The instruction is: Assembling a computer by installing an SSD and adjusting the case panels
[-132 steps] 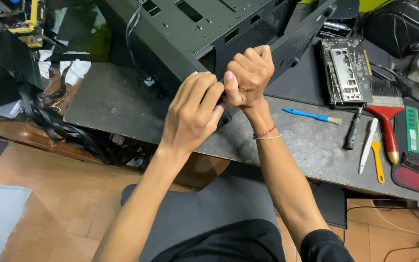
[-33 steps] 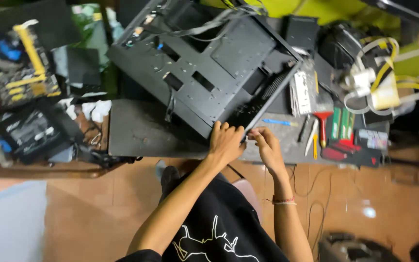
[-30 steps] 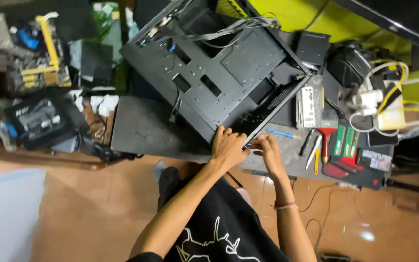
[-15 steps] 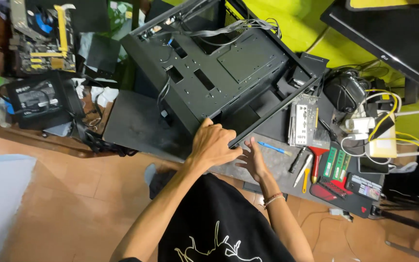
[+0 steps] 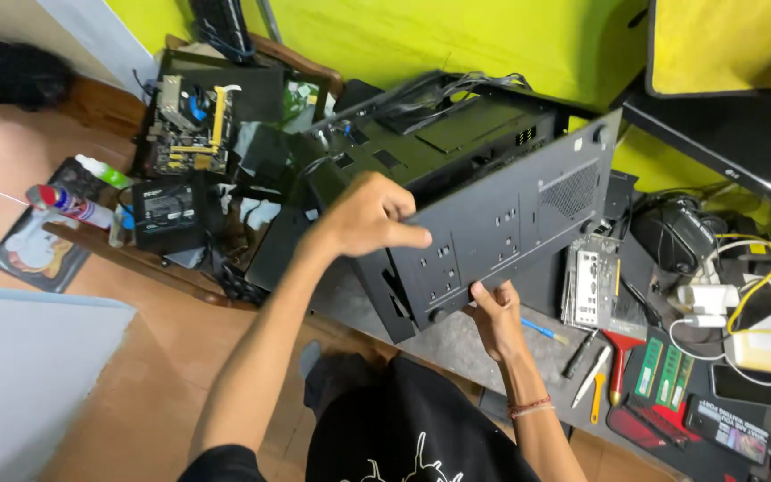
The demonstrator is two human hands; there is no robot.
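A black metal computer case [image 5: 457, 143] lies on its side on the grey table [image 5: 457, 344]. I am holding a flat black side panel [image 5: 510, 223] tilted up over the case, its perforated vent toward the right. My left hand [image 5: 372, 214] grips the panel's upper left edge, fingers curled over it. My right hand [image 5: 497, 317] holds the panel's lower edge from beneath. Grey cables [image 5: 484, 85] spill from the far end of the case.
A metal rear port plate [image 5: 591, 286], blue pen [image 5: 542, 330], screwdrivers [image 5: 595, 379], red scraper [image 5: 622, 353] and green memory sticks [image 5: 662, 370] lie at the right. At the left sit a motherboard [image 5: 189, 129], power supply [image 5: 167, 210] and spray can [image 5: 69, 205]. A monitor [image 5: 725, 134] stands at the far right.
The side panel has come off the case and been lifted up and tilted. My left hand rose to its upper edge. The camera has swung to show the green wall.
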